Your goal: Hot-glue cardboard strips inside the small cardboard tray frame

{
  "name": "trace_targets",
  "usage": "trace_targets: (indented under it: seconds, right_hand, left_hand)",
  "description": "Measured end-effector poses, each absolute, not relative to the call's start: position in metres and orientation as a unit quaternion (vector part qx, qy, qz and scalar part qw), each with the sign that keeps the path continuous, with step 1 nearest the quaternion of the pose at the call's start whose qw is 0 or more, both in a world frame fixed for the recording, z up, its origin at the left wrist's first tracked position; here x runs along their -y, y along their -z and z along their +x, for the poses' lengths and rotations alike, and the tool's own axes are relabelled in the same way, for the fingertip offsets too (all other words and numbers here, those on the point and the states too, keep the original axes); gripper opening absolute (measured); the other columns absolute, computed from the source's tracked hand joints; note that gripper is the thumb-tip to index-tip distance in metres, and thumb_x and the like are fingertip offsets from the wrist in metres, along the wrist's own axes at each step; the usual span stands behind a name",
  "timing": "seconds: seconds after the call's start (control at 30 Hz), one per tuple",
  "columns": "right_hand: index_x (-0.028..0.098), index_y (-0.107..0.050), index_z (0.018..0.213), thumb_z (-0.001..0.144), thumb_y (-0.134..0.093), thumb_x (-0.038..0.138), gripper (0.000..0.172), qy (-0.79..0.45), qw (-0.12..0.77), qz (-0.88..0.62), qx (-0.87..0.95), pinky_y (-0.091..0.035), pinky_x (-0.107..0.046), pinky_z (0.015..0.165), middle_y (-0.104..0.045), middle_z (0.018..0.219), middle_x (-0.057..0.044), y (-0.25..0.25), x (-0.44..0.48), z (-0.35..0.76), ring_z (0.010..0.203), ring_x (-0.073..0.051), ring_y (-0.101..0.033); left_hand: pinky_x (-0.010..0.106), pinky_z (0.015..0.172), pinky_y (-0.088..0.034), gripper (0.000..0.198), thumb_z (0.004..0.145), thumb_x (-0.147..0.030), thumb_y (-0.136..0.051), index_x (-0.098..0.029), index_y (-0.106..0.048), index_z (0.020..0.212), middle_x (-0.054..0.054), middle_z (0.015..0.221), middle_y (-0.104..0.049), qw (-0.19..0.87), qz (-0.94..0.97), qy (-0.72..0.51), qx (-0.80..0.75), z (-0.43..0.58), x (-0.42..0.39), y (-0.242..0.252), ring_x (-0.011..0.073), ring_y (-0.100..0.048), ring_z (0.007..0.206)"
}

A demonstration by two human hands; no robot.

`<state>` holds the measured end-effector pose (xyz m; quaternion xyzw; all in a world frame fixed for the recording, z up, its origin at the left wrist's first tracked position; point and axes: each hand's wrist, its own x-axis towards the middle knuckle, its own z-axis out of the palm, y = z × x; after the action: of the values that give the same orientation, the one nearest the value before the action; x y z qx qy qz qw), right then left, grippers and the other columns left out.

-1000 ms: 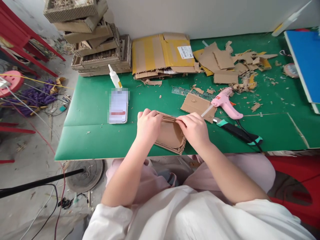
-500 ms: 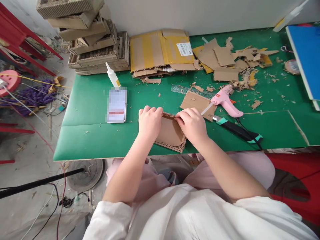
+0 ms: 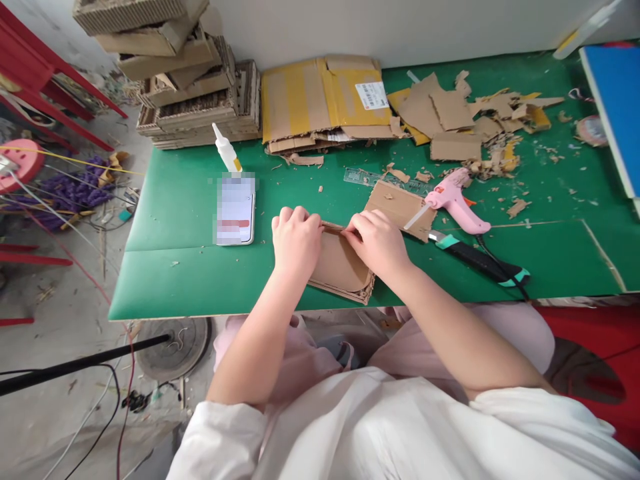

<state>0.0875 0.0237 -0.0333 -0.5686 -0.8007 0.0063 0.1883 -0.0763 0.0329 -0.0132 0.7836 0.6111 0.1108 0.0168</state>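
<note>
A shallow cardboard tray (image 3: 340,267) lies near the front edge of the green table (image 3: 190,267). My left hand (image 3: 296,240) is closed on the tray's far left rim. My right hand (image 3: 377,241) pinches the far rim strip toward the middle, fingers pressed together. Both hands hide part of the far wall. A flat cardboard piece (image 3: 397,205) rests just beyond my right hand.
A pink glue gun (image 3: 457,203) and a black and teal utility knife (image 3: 475,259) lie to the right. A phone (image 3: 236,210) and white glue bottle (image 3: 225,148) are at left. Stacked cardboard trays (image 3: 185,80), flattened boxes (image 3: 325,100) and scraps (image 3: 470,123) line the back.
My right hand has slid left along the tray's far rim, closer to my left hand. The view has shifted slightly.
</note>
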Motion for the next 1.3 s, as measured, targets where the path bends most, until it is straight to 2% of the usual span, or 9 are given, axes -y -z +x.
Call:
trace_targets:
  seconds: [0.27, 0.5, 0.6, 0.77, 0.97, 1.17, 1.3]
  right_hand:
    - [0.021, -0.049, 0.072, 0.082, -0.056, 0.013, 0.015, -0.057, 0.24, -0.571, 0.783, -0.039, -0.029, 0.069, -0.057, 0.074, -0.004, 0.043, -0.025, 0.09, 0.077, -0.02, -0.051]
    - [0.021, -0.053, 0.079, 0.081, -0.058, 0.014, 0.009, -0.068, 0.258, -0.564, 0.781, -0.041, -0.029, 0.069, -0.059, 0.076, -0.004, 0.045, -0.026, 0.091, 0.078, -0.021, -0.053]
    - [0.021, -0.054, 0.076, 0.081, -0.06, 0.016, 0.009, -0.064, 0.252, -0.562, 0.785, -0.042, -0.03, 0.07, -0.06, 0.076, -0.004, 0.044, -0.026, 0.092, 0.078, -0.021, -0.053]
    - [0.021, -0.055, 0.071, 0.084, -0.06, 0.026, 0.015, -0.049, 0.271, -0.554, 0.786, -0.043, -0.032, 0.073, -0.062, 0.075, -0.005, 0.039, -0.022, 0.099, 0.08, -0.022, -0.053]
    - [0.021, -0.057, 0.068, 0.082, -0.064, 0.024, 0.016, -0.033, 0.279, -0.555, 0.783, -0.044, -0.031, 0.071, -0.062, 0.07, -0.004, 0.04, -0.02, 0.105, 0.076, -0.02, -0.053]
    - [0.019, -0.063, 0.078, 0.079, -0.068, 0.024, 0.007, -0.052, 0.266, -0.558, 0.784, -0.045, -0.031, 0.07, -0.065, 0.074, -0.004, 0.041, -0.019, 0.111, 0.079, -0.022, -0.056]
    - [0.017, -0.067, 0.088, 0.08, -0.066, 0.02, 0.009, -0.034, 0.228, -0.555, 0.799, -0.046, -0.032, 0.073, -0.069, 0.082, -0.007, 0.04, -0.016, 0.114, 0.083, -0.024, -0.058]
  left_hand:
    - [0.038, 0.077, -0.039, 0.013, 0.081, -0.036, -0.065, -0.023, -0.065, 0.081, 0.006, 0.091, -0.064, 0.012, 0.76, -0.116, -0.64, -0.095, -0.028, 0.007, 0.0255, -0.052, 0.091]
    - [0.035, 0.073, -0.041, 0.012, 0.085, -0.031, -0.06, -0.022, -0.059, 0.092, 0.006, 0.089, -0.062, 0.043, 0.767, -0.083, -0.635, -0.09, -0.026, 0.012, 0.0246, -0.054, 0.087]
    - [0.035, 0.074, -0.042, 0.007, 0.086, -0.027, -0.057, -0.021, -0.06, 0.087, 0.007, 0.092, -0.059, 0.049, 0.765, -0.085, -0.636, -0.085, -0.027, 0.014, 0.0242, -0.054, 0.089]
    - [0.036, 0.073, -0.041, 0.016, 0.088, -0.03, -0.053, -0.021, -0.063, 0.079, 0.008, 0.091, -0.058, 0.035, 0.756, -0.107, -0.645, -0.081, -0.027, 0.017, 0.0244, -0.052, 0.088]
    - [0.038, 0.073, -0.04, 0.018, 0.087, -0.031, -0.054, -0.021, -0.062, 0.075, 0.008, 0.089, -0.059, 0.018, 0.746, -0.099, -0.658, -0.076, -0.027, 0.02, 0.0257, -0.053, 0.089]
    - [0.037, 0.073, -0.038, 0.017, 0.087, -0.03, -0.054, -0.021, -0.061, 0.075, 0.007, 0.087, -0.06, 0.011, 0.736, -0.095, -0.67, -0.073, -0.028, 0.02, 0.026, -0.054, 0.089]
    - [0.037, 0.073, -0.037, 0.017, 0.087, -0.031, -0.054, -0.021, -0.062, 0.075, 0.007, 0.088, -0.06, 0.012, 0.736, -0.098, -0.67, -0.072, -0.028, 0.02, 0.0262, -0.054, 0.089]
